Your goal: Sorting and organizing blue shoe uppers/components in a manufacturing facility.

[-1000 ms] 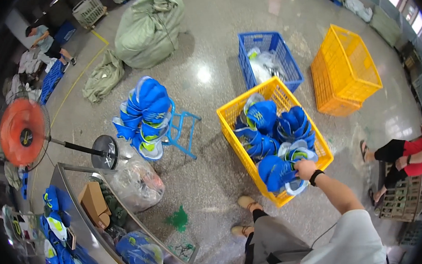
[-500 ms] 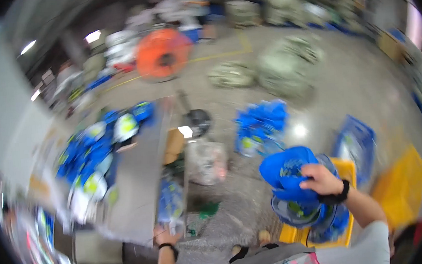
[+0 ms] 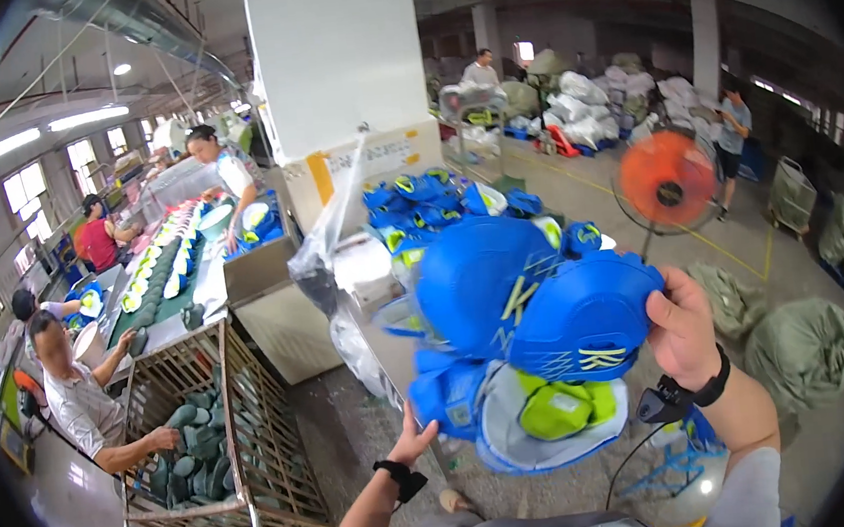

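Note:
A bundle of blue shoe uppers [image 3: 588, 319] with yellow-green laces hangs in front of me. My right hand [image 3: 684, 331] grips its right side, thumb over the edge. My left hand [image 3: 412, 437] pinches the lower left edge of the same bundle. One upper at the bottom shows its pale grey inside and a lime-green lining [image 3: 555, 407]. Just beyond, partly hidden by the bundle, more blue uppers [image 3: 426, 195] are heaped on a work table. Dark bands circle both wrists; a small black device sits at the right one.
At left stands a barred cart [image 3: 277, 447] holding dark green foot-shaped pieces; a co-worker [image 3: 81, 384] reaches into it. Behind are a shoe conveyor [image 3: 147, 277] and a white pillar [image 3: 339, 60]. An orange fan [image 3: 667, 192] and bulging sacks [image 3: 802, 356] stand right.
My view has swung left, away from the yellow crate. The right hand has lifted the uppers from over that crate to near the table. My left hand has moved from the table edge onto them.

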Demonstrator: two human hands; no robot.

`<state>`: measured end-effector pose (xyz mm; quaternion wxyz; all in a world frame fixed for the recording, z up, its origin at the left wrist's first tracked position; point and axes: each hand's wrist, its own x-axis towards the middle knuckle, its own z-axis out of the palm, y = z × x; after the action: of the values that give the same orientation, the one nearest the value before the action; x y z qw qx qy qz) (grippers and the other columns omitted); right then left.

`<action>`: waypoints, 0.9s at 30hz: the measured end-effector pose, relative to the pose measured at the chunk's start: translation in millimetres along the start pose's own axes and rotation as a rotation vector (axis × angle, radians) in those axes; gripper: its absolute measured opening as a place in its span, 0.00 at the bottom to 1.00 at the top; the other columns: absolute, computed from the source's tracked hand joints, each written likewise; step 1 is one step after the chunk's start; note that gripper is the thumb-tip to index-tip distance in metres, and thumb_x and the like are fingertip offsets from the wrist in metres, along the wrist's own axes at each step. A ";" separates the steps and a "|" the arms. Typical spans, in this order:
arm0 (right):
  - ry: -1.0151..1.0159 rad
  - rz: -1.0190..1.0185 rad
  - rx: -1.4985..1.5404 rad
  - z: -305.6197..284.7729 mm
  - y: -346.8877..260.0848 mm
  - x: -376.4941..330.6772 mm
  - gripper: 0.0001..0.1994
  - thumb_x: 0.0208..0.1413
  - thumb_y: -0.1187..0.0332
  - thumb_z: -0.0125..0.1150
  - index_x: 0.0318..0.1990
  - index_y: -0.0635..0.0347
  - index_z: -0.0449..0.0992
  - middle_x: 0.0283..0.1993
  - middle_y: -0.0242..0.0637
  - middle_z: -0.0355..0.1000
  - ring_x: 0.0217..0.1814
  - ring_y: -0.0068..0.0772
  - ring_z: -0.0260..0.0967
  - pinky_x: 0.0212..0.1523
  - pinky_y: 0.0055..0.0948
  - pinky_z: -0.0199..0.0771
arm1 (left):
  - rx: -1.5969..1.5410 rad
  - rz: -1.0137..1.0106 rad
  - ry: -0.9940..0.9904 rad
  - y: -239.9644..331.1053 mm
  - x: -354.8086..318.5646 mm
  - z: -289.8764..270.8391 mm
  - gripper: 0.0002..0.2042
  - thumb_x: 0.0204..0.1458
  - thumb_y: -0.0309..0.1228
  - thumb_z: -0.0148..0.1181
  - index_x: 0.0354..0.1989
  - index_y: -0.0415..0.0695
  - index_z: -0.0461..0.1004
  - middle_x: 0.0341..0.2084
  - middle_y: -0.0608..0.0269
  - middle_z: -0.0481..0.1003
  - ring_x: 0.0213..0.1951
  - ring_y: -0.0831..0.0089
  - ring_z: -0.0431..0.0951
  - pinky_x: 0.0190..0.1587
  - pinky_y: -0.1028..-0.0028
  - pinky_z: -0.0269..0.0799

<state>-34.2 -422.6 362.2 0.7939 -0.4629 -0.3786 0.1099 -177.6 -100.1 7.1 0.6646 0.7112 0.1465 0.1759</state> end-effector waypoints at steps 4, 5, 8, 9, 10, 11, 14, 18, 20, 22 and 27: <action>-0.049 0.149 0.197 19.4 60.7 96.5 0.11 0.54 0.68 0.58 0.42 0.64 0.70 0.37 0.34 0.72 0.38 0.25 0.69 0.43 0.26 0.69 | -0.509 0.040 0.350 4.4 15.0 -67.6 0.37 0.58 0.34 0.43 0.65 0.62 0.21 0.62 0.57 0.45 0.57 0.58 0.58 0.52 0.57 0.65; -0.054 0.182 0.211 18.4 81.7 122.0 0.11 0.54 0.68 0.57 0.42 0.64 0.70 0.37 0.34 0.72 0.38 0.26 0.69 0.43 0.27 0.69 | -0.696 0.209 0.357 0.2 16.0 -82.8 0.37 0.57 0.38 0.46 0.65 0.62 0.24 0.62 0.57 0.47 0.59 0.57 0.57 0.54 0.53 0.62; -0.028 0.266 0.202 -1.8 146.6 186.0 0.11 0.55 0.67 0.56 0.42 0.64 0.70 0.37 0.34 0.72 0.38 0.28 0.70 0.42 0.28 0.70 | -0.498 0.208 0.587 44.8 4.0 -85.3 0.40 0.52 0.29 0.54 0.64 0.43 0.28 0.58 0.50 0.51 0.59 0.58 0.56 0.59 0.60 0.56; 0.015 0.317 0.189 -15.9 168.9 205.1 0.11 0.55 0.66 0.56 0.41 0.64 0.70 0.36 0.35 0.72 0.37 0.29 0.70 0.40 0.28 0.71 | -0.456 0.176 0.580 46.4 10.7 -89.5 0.44 0.48 0.27 0.58 0.65 0.46 0.29 0.57 0.50 0.52 0.57 0.59 0.59 0.55 0.61 0.61; 0.017 0.328 0.182 -40.1 194.6 221.6 0.11 0.55 0.66 0.56 0.41 0.64 0.70 0.36 0.35 0.72 0.37 0.29 0.70 0.40 0.28 0.71 | -0.416 0.130 0.566 75.1 11.1 -85.1 0.48 0.44 0.25 0.62 0.65 0.49 0.29 0.56 0.50 0.53 0.54 0.61 0.62 0.52 0.63 0.65; 0.055 0.435 0.036 -73.4 221.7 237.8 0.11 0.55 0.67 0.57 0.42 0.63 0.70 0.36 0.36 0.72 0.38 0.30 0.70 0.38 0.30 0.72 | -0.416 -0.037 0.524 105.7 15.7 -80.1 0.48 0.40 0.25 0.66 0.64 0.47 0.34 0.54 0.49 0.56 0.53 0.62 0.64 0.51 0.63 0.66; 0.121 0.636 -0.278 -140.5 320.4 249.6 0.10 0.52 0.73 0.55 0.42 0.63 0.69 0.38 0.37 0.69 0.36 0.34 0.70 0.34 0.34 0.73 | 0.101 0.200 0.494 18.4 58.5 -82.8 0.48 0.40 0.31 0.67 0.62 0.39 0.34 0.51 0.47 0.60 0.49 0.59 0.67 0.49 0.65 0.68; 0.106 0.206 -1.133 -136.3 381.2 210.7 0.26 0.42 0.73 0.60 0.51 0.65 0.61 0.54 0.51 0.58 0.55 0.49 0.60 0.55 0.36 0.60 | -0.033 -0.115 0.357 16.5 125.9 -71.7 0.46 0.43 0.35 0.65 0.62 0.36 0.35 0.51 0.45 0.60 0.46 0.62 0.69 0.41 0.70 0.71; -0.115 -0.087 -1.201 -84.6 363.6 172.5 0.28 0.39 0.69 0.63 0.52 0.60 0.63 0.56 0.47 0.58 0.60 0.49 0.53 0.58 0.44 0.55 | -0.103 -0.072 0.351 -6.7 147.7 -72.2 0.45 0.44 0.34 0.64 0.62 0.38 0.36 0.50 0.46 0.60 0.43 0.64 0.70 0.37 0.71 0.72; -0.502 0.008 -1.399 -44.6 344.6 138.2 0.33 0.37 0.64 0.66 0.56 0.51 0.62 0.61 0.42 0.55 0.65 0.50 0.46 0.59 0.55 0.49 | -0.146 -0.139 0.382 5.8 154.5 -76.3 0.43 0.44 0.32 0.63 0.62 0.39 0.36 0.50 0.48 0.60 0.42 0.64 0.69 0.36 0.72 0.71; -0.917 0.066 -1.575 -91.3 377.8 108.9 0.38 0.37 0.62 0.67 0.61 0.36 0.58 0.67 0.35 0.47 0.68 0.45 0.43 0.56 0.53 0.53 | 0.611 -0.032 0.423 57.4 166.6 -84.5 0.45 0.36 0.32 0.67 0.60 0.35 0.43 0.55 0.41 0.48 0.59 0.50 0.50 0.59 0.59 0.51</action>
<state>171.5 -218.2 81.4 0.0164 -0.7926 -0.6093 0.0158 -67.5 44.9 78.1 0.3795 0.8223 0.3376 0.2566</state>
